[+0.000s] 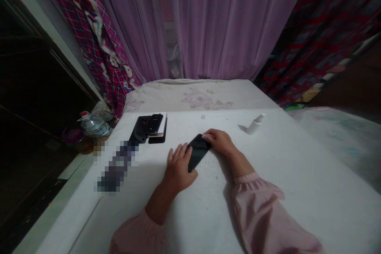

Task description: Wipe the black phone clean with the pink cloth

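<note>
A dark smartphone [199, 151] lies slanted on the white-covered table in front of me. My left hand [179, 168] grips its lower left side, with the thumb by the bottom end and the fingers along the edge. At the phone's upper right corner, my right hand [219, 141] is closed with its fingertips pressed together over the glass. A sliver of something white shows at those fingertips, too small to name.
To the left lie several phones and dark cases [156, 125], beside a pixelated dark patch [117, 168]. A white spray bottle [256, 124] stands at the right. A small white piece [203, 116] sits beyond the phone. Purple curtains [226, 24] hang behind the table.
</note>
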Demonstrator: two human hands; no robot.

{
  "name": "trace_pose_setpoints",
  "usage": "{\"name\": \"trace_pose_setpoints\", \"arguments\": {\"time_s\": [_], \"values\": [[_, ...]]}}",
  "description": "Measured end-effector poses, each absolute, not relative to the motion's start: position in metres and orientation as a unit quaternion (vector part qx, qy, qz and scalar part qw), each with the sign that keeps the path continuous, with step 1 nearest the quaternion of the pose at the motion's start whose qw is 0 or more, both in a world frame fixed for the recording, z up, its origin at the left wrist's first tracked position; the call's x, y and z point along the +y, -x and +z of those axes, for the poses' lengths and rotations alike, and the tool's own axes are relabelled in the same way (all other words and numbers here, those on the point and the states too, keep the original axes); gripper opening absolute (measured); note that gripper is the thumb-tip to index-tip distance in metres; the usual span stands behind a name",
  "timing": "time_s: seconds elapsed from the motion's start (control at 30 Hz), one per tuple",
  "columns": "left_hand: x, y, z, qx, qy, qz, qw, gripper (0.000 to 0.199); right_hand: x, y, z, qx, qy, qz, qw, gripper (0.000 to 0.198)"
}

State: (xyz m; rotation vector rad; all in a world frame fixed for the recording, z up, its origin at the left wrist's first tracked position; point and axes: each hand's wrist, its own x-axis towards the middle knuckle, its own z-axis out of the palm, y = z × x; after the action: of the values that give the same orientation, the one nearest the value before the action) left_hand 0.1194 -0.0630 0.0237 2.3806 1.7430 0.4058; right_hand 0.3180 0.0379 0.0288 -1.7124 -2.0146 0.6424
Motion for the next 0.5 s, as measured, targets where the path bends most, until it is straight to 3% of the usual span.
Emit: {"name": "trace_pose_setpoints", "arguments": {"time_s": [0.13,0.23,0.5], "values": [[-0.055,-0.105,0.011,0.590,-0.788,0.175,0.022,0.059,0.043,-0.336,0.017,-0.705,0.527,0.412,0.236,0.020],[-0.052,-0.106,0.001,0.584,-0.787,0.201,-0.017,0.067,0.044,-0.341,0.009,-0.679,0.489,0.481,0.263,0.024],[-0.049,-0.116,0.000,0.584,-0.782,0.215,-0.025,0.051,0.043,-0.330,0.004,-0.723,0.488,0.369,0.322,0.021]]}}
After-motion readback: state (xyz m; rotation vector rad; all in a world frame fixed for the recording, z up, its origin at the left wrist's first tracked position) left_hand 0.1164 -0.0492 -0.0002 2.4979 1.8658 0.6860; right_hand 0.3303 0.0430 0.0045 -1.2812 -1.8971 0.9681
